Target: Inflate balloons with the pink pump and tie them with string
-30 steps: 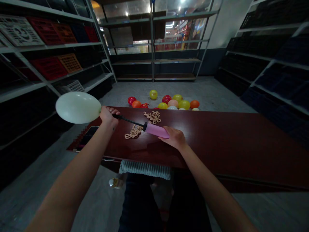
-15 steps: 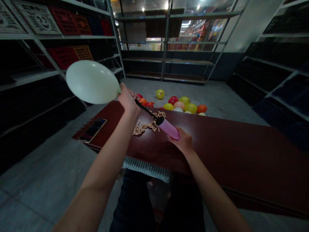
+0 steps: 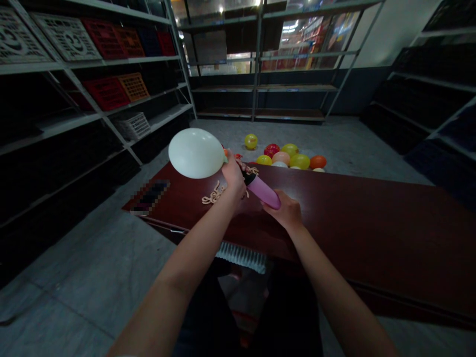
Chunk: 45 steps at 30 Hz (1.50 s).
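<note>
My left hand (image 3: 232, 176) is closed round the neck of a pale, inflated balloon (image 3: 196, 152) where it meets the black tip of a pink hand pump (image 3: 265, 191). My right hand (image 3: 286, 211) grips the pump's pink barrel from below. Both hands are above the dark red table (image 3: 353, 218). The pump's black rod is pushed in, so little of it shows. Several uninflated pale balloons (image 3: 213, 195) lie on the table just under my left hand.
Several inflated balloons (image 3: 286, 157), yellow, red and orange, lie on the floor beyond the table. A phone (image 3: 150, 196) rests at the table's left end. Metal shelves (image 3: 74, 99) with crates line both sides and the back.
My left hand has come in toward the pump barrel, pushing the black rod in. The balloon moved right and lower with it.
</note>
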Each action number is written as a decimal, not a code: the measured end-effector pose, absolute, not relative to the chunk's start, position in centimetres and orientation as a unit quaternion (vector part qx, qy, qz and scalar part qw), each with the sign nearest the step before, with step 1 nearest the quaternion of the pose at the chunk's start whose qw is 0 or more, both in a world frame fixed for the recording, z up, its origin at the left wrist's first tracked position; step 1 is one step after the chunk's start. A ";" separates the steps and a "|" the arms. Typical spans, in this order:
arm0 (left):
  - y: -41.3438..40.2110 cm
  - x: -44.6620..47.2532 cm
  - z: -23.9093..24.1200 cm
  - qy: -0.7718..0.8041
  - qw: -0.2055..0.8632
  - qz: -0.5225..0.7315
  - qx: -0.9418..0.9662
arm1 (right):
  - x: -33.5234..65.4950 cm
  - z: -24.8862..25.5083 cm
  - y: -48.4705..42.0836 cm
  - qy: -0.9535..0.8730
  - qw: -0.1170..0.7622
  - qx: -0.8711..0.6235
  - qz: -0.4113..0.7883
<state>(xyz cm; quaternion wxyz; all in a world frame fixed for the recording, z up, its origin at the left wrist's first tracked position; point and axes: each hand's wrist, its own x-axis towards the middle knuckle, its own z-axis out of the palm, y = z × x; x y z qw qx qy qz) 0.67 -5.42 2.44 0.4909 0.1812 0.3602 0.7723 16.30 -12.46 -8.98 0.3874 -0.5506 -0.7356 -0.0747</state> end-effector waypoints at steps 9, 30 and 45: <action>-7.3 -1.0 1.5 0.333 0.448 0.812 0.170 | 16.4 -9.6 -11.9 -0.755 0.385 -0.529 -0.036; -2.8 -14.0 5.0 0.377 0.429 0.816 0.089 | 15.6 -9.6 -12.1 -0.798 0.354 -0.481 -0.080; -4.2 -0.8 1.6 0.358 0.510 0.754 0.206 | 16.3 -9.0 -12.3 -0.744 0.368 -0.556 -0.053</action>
